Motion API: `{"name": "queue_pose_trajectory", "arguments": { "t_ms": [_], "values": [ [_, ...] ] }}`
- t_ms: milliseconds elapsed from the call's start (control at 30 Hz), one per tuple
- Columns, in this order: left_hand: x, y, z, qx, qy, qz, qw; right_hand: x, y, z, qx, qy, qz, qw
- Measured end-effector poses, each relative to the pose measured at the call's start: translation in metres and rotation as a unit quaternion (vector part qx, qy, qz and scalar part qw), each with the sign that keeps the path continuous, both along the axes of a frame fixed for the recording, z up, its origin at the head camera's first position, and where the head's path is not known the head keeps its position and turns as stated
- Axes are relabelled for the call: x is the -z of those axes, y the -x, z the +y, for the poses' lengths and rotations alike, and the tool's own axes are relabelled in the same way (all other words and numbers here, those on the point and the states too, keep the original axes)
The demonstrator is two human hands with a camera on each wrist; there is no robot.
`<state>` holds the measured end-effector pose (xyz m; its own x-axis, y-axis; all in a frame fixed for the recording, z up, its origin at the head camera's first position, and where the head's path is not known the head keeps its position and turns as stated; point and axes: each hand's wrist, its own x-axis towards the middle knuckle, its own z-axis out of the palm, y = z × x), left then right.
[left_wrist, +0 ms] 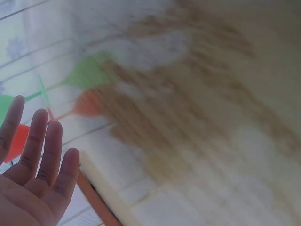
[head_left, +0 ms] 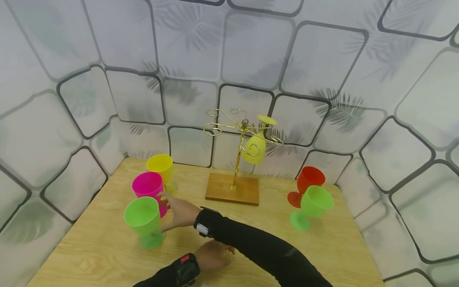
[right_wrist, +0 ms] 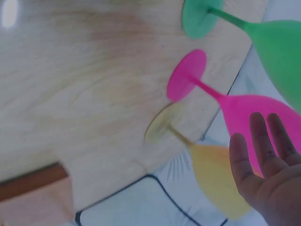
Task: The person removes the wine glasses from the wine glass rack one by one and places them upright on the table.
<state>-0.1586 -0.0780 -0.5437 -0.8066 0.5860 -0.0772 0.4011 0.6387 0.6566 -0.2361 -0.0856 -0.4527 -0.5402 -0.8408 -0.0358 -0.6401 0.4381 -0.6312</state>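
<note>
My right hand [head_left: 181, 211] reaches in from the right beside the green goblet [head_left: 142, 217] and the pink goblet [head_left: 147, 184], fingers and thumb spread apart. In the right wrist view its fingers overlap the pink goblet [right_wrist: 251, 117]; whether they touch it I cannot tell. Behind these two stands a yellow goblet [head_left: 160, 167]. Nearer the front, my left hand [head_left: 215, 255] is held below the right forearm with nothing in it. Extended fingers of that left hand [left_wrist: 37, 188] show in the left wrist view.
At the back centre, a gold stand with curled arms rises from a wooden base [head_left: 232, 189]. One yellow-green goblet [head_left: 255, 147] hangs upside down from it. A red goblet [head_left: 310, 179] and another green goblet [head_left: 317, 202] stand on the right of the wooden table [head_left: 89, 255]. Patterned walls border the table.
</note>
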Motion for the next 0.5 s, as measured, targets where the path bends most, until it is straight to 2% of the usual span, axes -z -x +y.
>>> {"name": "queue_pose_trajectory", "arguments": {
  "t_ms": [67, 133, 200, 300, 400, 500],
  "values": [
    [-0.002, 0.000, -0.002, 0.022, -0.012, 0.010, 0.9996, -0.005, 0.003, 0.016, 0.003, -0.010, 0.017, 0.9998],
    [-0.009, -0.001, -0.004, 0.042, -0.016, 0.025, 0.9987, -0.009, 0.007, 0.035, 0.009, -0.014, 0.024, 0.9996],
    [-0.021, -0.005, -0.006, 0.059, -0.012, 0.052, 0.9968, -0.012, 0.011, 0.057, 0.018, -0.014, 0.024, 0.9994],
    [-0.045, -0.011, -0.007, 0.087, 0.000, 0.105, 0.9906, -0.014, 0.017, 0.092, 0.041, 0.000, 0.015, 0.9990],
    [-0.072, -0.010, -0.010, 0.099, 0.005, 0.162, 0.9818, -0.015, 0.019, 0.130, 0.064, 0.023, 0.008, 0.9977],
    [-0.099, 0.000, -0.020, 0.070, 0.001, 0.207, 0.9758, -0.018, 0.018, 0.172, 0.082, 0.043, 0.022, 0.9954]
  ]
}}
